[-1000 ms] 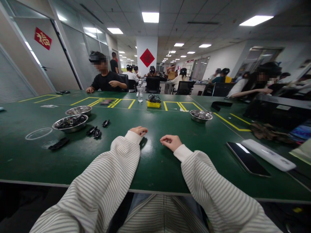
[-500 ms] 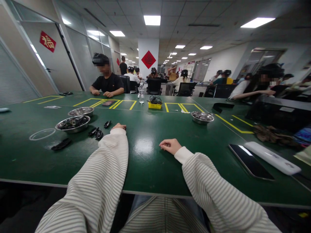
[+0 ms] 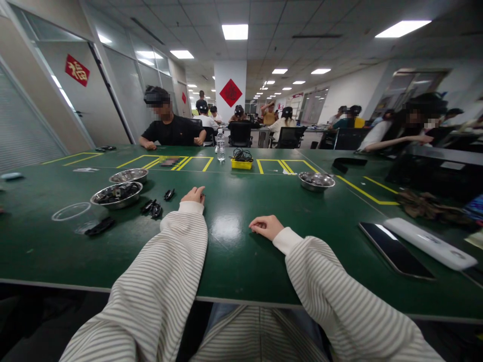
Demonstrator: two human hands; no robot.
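My left hand (image 3: pixel 193 195) rests palm down on the green table (image 3: pixel 226 266), its fingers slightly apart and bent, with nothing seen in it. Nearest to it is a small black part (image 3: pixel 169 194) to its left, apart from the fingers. Beyond that lies a small group of black clip-like parts (image 3: pixel 152 208). My right hand (image 3: pixel 267 227) lies on its side on the table, fingers curled together; no object shows in it. Farther left stand a steel bowl of black parts (image 3: pixel 116 202) and a second steel bowl (image 3: pixel 129 179) just behind it.
A clear plastic tub (image 3: pixel 70 218) and a black piece (image 3: pixel 100 226) lie left. Ahead are a water bottle (image 3: pixel 221 146), a yellow tray with cables (image 3: pixel 241 164) and another steel bowl (image 3: pixel 317 187). A phone (image 3: pixel 396 250) and white device (image 3: pixel 430 244) lie right. A co-worker (image 3: pixel 169 128) sits opposite.
My left hand has shifted to the right, away from the small black parts, and its fingers show more. My right hand stays put. The co-worker opposite has moved one hand outward.
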